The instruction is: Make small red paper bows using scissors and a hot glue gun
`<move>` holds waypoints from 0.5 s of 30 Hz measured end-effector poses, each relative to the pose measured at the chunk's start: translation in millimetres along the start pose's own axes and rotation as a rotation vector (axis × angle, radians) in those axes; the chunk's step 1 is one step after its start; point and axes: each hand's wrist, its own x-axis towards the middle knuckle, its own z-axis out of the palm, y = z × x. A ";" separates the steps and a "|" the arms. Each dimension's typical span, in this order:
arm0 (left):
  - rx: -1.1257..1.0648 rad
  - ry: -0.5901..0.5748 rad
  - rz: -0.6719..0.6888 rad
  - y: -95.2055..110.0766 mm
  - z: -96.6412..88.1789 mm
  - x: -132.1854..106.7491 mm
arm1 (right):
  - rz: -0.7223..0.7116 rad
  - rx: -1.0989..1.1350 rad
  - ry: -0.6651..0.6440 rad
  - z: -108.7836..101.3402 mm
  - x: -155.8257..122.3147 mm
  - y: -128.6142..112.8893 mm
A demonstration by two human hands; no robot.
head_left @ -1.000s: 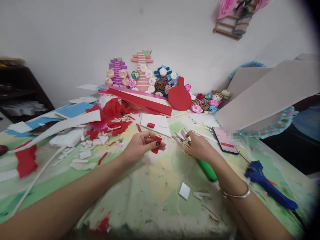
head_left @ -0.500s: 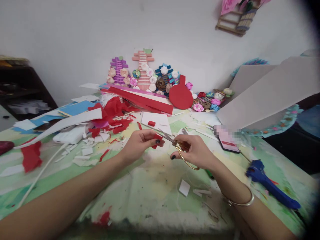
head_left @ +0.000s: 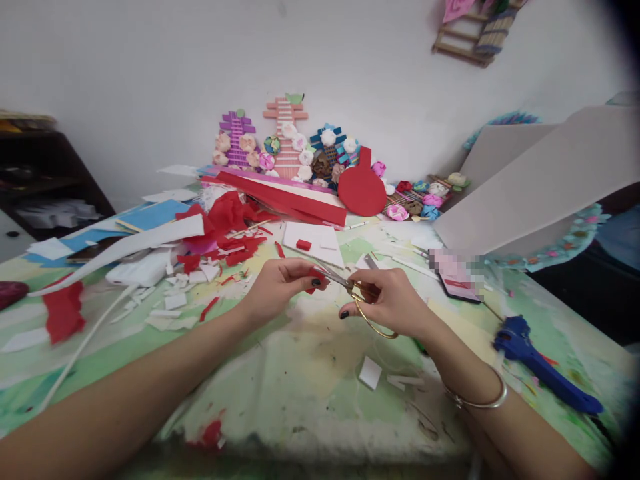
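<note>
My left hand (head_left: 284,283) pinches a small red piece (head_left: 311,289), mostly hidden by the fingers; whether it is paper or cloth I cannot tell. My right hand (head_left: 393,299) holds gold-handled scissors (head_left: 349,285) with the fingers in the loops. Their blades point left and meet the red piece at my left fingertips. Just beyond my hands lies a white board (head_left: 327,257) bearing a small red block (head_left: 303,245). A white square (head_left: 370,373) rests on the table in front of my right hand.
A blue glue gun (head_left: 545,373) and a phone (head_left: 455,277) lie to the right. Red scraps (head_left: 230,213), white offcuts (head_left: 175,301) and a white cable (head_left: 85,353) spread over the left. A red round shape with a neck (head_left: 363,190) leans among flower-decorated crafts at the back.
The scissor blades look more closed on the red piece than before. Both hands stay nearly in place, and the view has shifted slightly.
</note>
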 end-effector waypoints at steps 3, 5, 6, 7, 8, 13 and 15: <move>0.005 0.012 0.003 0.1 0.0 0.4 | -0.004 0.029 -0.002 0.4 -0.8 0.4; 0.018 0.011 0.004 0.1 -0.2 0.9 | -0.010 0.034 0.002 0.3 -1.2 -0.2; 0.023 0.008 0.005 0.1 -0.4 1.2 | -0.014 0.033 0.003 0.2 -1.4 -0.8; 0.026 0.005 0.005 0.0 -0.5 1.5 | -0.017 0.033 0.003 0.0 -1.5 -1.4; 0.030 0.003 0.005 0.0 -0.7 1.8 | -0.020 0.033 0.002 -0.2 -1.5 -2.0; 0.038 0.003 0.002 0.5 -1.2 2.7 | -0.037 0.028 -0.006 -0.6 -1.7 -3.3; 0.038 0.000 0.004 0.9 -1.1 2.7 | -0.042 0.023 0.000 -0.3 -1.8 -2.8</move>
